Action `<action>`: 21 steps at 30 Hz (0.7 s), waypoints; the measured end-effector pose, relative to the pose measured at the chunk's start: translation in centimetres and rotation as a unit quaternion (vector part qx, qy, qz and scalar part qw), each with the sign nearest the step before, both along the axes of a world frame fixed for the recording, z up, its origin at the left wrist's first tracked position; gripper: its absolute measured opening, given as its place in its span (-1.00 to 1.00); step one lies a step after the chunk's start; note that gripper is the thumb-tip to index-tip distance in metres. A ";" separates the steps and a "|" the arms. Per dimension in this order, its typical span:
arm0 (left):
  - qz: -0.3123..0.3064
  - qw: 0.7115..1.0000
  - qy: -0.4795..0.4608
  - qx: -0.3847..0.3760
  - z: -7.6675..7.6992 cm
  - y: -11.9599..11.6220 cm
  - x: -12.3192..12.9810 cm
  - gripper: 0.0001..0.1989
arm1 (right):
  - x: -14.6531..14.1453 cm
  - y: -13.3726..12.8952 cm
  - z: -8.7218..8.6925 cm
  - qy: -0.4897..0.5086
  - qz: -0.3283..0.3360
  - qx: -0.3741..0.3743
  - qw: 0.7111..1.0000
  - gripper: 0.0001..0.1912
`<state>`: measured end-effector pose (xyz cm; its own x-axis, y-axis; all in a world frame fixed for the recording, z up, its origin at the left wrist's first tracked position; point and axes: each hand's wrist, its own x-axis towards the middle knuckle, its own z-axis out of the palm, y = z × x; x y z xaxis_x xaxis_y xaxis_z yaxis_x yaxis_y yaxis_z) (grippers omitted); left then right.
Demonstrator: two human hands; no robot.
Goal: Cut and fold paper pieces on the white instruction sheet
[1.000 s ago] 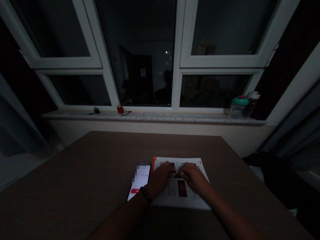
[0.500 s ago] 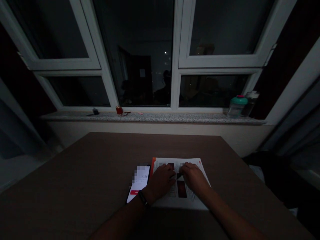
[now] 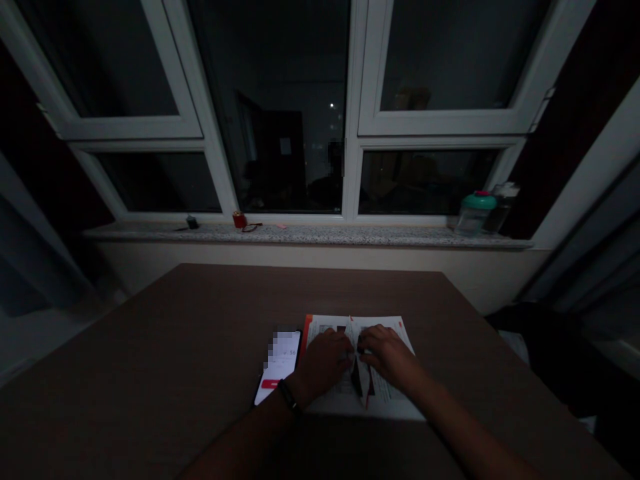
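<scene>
A printed paper sheet [image 3: 336, 404] with an orange-red edge lies on the brown table [image 3: 150, 360], and its middle rises in a narrow folded ridge [image 3: 361, 375]. My left hand [image 3: 324, 363] rests on the sheet and pinches the left side of the ridge. My right hand [image 3: 387, 354] pinches the right side, with the fingertips of both hands nearly meeting. A black wristband [image 3: 287, 395] circles my left wrist. Just left of the sheet lies a lit smartphone [image 3: 279, 360] with a red button on its screen, touching my left hand's heel.
Behind the table stands a granite windowsill [image 3: 310, 235] below dark white-framed windows [image 3: 440, 123]. On it are a clear jar with a green lid [image 3: 474, 215], a bottle [image 3: 501, 212], a small red cup [image 3: 239, 219], and a small dark object [image 3: 191, 222].
The flat middle of the sheet has risen into a folded ridge between my hands. My fingertips have closed in on it from both sides.
</scene>
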<state>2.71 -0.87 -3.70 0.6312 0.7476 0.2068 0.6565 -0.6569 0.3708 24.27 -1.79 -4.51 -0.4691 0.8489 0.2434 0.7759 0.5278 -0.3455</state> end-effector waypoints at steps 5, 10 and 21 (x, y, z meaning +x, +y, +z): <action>-0.008 1.000 0.006 0.004 -0.2 0.0 -0.1 -0.82 | 0.5 -0.2 0.5 -0.019 0.003 -0.017 1.000 -0.75; -0.016 1.000 0.016 0.008 -0.1 -0.1 -0.2 -0.77 | 0.9 -0.6 0.9 -0.035 0.016 -0.037 0.999 -0.62; -0.006 1.000 0.005 0.018 -0.1 -0.6 -0.1 -0.78 | 0.7 -0.8 0.4 0.016 0.023 -0.032 0.999 -0.69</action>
<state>2.65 -1.43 -3.77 0.6427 0.7315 0.2279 0.6512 -0.6782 0.3406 24.93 -2.61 -4.07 -0.5011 0.8406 0.2055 0.7392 0.5393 -0.4033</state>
